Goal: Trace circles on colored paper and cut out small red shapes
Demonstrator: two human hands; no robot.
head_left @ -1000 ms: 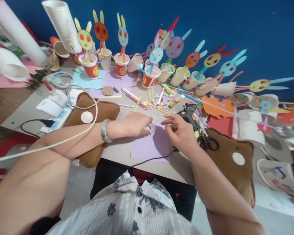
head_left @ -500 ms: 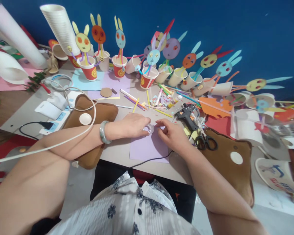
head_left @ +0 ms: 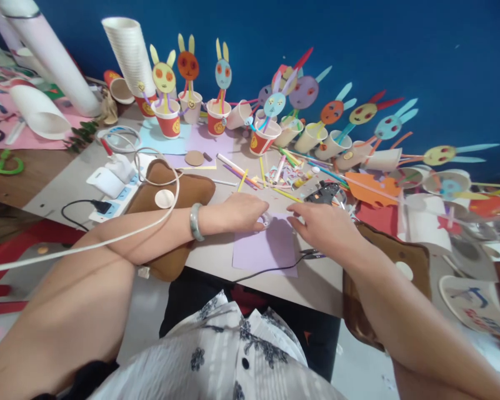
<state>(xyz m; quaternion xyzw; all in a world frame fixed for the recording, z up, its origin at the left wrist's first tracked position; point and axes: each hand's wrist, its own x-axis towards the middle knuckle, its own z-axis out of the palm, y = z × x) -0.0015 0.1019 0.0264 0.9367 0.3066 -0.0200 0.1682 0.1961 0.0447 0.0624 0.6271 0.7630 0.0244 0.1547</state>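
Observation:
My left hand (head_left: 246, 213) is closed on a clear ring that looks like a roll of tape (head_left: 267, 220), whose far edge shows past my fingertips. To its right, my right hand (head_left: 323, 223) hovers with fingers half bent and the tips of thumb and forefinger a little apart. Nothing can be made out between them. Under both hands lies a sheet of purple paper (head_left: 263, 250). A black glue gun (head_left: 325, 193) sits just beyond my right hand, partly covered by it.
Paper cups with rabbit figures (head_left: 273, 105) line the back by the blue wall. Pens and paper scraps (head_left: 294, 169) lie before them. Brown cushions (head_left: 170, 264) flank the work spot. On the left are a power strip (head_left: 125, 203), a white cable (head_left: 166, 214) and stacked cups (head_left: 127, 53).
My right hand has moved away to the right from the roll, widening the gap, and now covers part of the glue gun and the scissors. The whole view has shifted slightly.

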